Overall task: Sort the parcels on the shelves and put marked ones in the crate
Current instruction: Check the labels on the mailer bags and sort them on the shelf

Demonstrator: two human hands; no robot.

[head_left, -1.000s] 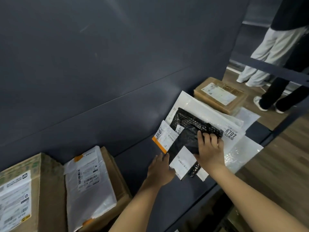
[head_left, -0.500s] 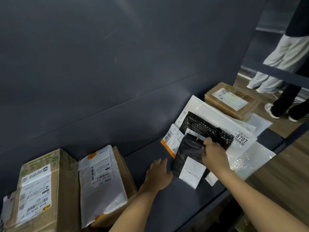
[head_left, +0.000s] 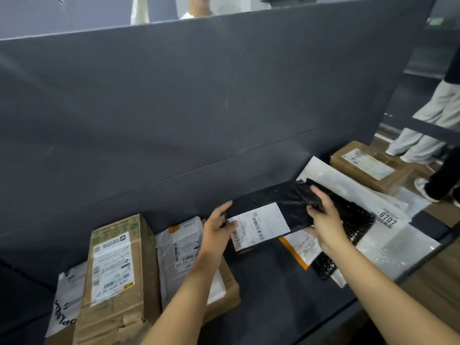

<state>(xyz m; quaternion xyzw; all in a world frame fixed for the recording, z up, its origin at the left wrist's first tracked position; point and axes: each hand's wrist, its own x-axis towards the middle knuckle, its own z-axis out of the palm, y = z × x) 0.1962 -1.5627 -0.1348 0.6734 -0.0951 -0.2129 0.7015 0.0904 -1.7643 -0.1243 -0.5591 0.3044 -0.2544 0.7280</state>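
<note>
Above dark shelf point(head_left: 273, 295): both hands grip soft, glossy black parcel point(head_left: 273, 200), seemingly plastic

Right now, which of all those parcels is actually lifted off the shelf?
The smooth black plastic parcel with the white label, held between the left hand and right hand. The cardboard boxes and other bags lie flat.

Dark shelf point(head_left: 273, 290): cardboard boxes point(head_left: 117, 277) (left), mailers point(head_left: 388, 247) right.
</note>
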